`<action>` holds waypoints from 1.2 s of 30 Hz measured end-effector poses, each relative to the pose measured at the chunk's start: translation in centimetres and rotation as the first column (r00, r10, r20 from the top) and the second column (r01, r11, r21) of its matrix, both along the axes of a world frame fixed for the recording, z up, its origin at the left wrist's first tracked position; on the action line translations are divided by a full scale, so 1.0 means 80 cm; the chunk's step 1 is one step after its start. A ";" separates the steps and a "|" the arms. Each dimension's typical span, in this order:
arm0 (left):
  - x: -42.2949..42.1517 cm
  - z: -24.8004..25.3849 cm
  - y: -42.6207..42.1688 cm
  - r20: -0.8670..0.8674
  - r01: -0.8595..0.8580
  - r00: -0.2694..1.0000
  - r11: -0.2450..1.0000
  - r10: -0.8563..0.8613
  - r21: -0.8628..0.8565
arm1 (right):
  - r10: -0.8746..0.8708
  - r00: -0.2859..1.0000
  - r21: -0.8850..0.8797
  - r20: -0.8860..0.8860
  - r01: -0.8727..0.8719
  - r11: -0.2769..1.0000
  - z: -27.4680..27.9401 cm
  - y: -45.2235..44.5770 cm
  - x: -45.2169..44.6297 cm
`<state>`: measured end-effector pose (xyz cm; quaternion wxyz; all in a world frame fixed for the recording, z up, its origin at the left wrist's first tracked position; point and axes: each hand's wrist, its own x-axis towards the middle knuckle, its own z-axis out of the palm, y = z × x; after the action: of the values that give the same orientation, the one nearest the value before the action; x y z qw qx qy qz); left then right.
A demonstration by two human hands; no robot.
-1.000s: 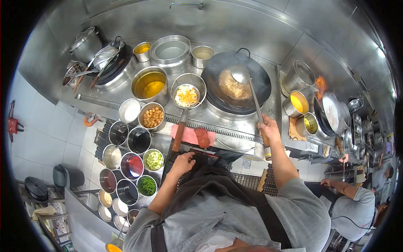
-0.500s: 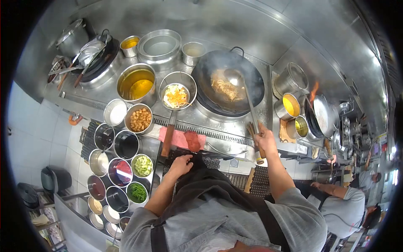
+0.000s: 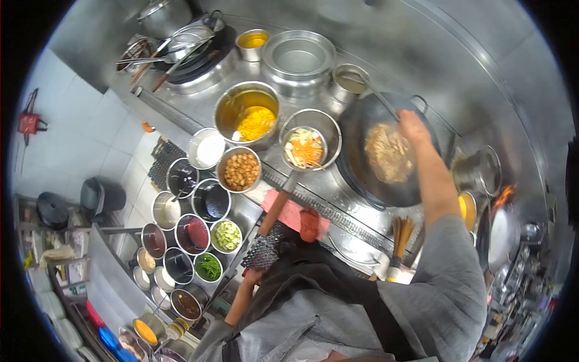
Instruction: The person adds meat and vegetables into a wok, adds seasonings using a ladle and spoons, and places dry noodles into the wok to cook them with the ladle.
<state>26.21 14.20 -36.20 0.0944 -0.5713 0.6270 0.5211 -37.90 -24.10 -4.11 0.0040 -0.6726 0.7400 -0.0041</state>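
My right hand [image 3: 414,128] is closed around the handle of a ladle [image 3: 381,96]. The ladle reaches left into a small metal pot [image 3: 350,89] behind the wok, its bowl hidden inside. Below my right forearm lies the big dark wok [image 3: 363,158], with pale shredded food [image 3: 388,154] in it. My left hand [image 3: 254,277] is low beside the dark apron, fingers curled; a small red bit shows at them, too small to name. Near it, a strainer [image 3: 310,136] with a wooden handle holds white and orange shredded vegetables [image 3: 304,148].
Left of the strainer stand a pot of yellow liquid [image 3: 247,114] and a pot of browned cubes [image 3: 239,171]. Several ingredient pots, one with chopped greens [image 3: 209,266], fill the lower left. A flame [image 3: 504,198] burns at right. A bamboo brush [image 3: 402,236] stands by the front edge.
The view has swung right. My right hand has carried the ladle from over the wok to the small pot behind it. My left hand has moved lower beside the apron.
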 end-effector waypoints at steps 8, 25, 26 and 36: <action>0.048 0.070 0.172 0.341 -0.452 0.848 0.890 0.406 0.065 | -0.053 0.981 -0.084 0.185 0.069 0.994 0.003 -0.056 0.060; 0.031 0.038 0.088 0.118 -0.200 0.968 0.963 0.223 -0.180 | -0.044 -0.640 0.260 0.767 0.247 0.934 -0.030 -0.170 0.178; 0.041 0.029 0.097 0.128 -0.087 0.985 0.975 0.114 -0.204 | -0.016 -0.605 0.215 0.796 0.258 0.942 -0.024 -0.164 0.159; 0.089 0.032 0.067 0.158 -0.128 0.979 0.992 0.129 -0.012 | -0.278 -0.012 0.242 0.961 0.530 0.813 0.027 -0.008 -0.106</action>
<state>33.29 19.54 -33.67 0.1096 -0.6503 0.5798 0.4785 -46.39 -24.72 -1.94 0.4170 -0.2511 0.7071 -0.5128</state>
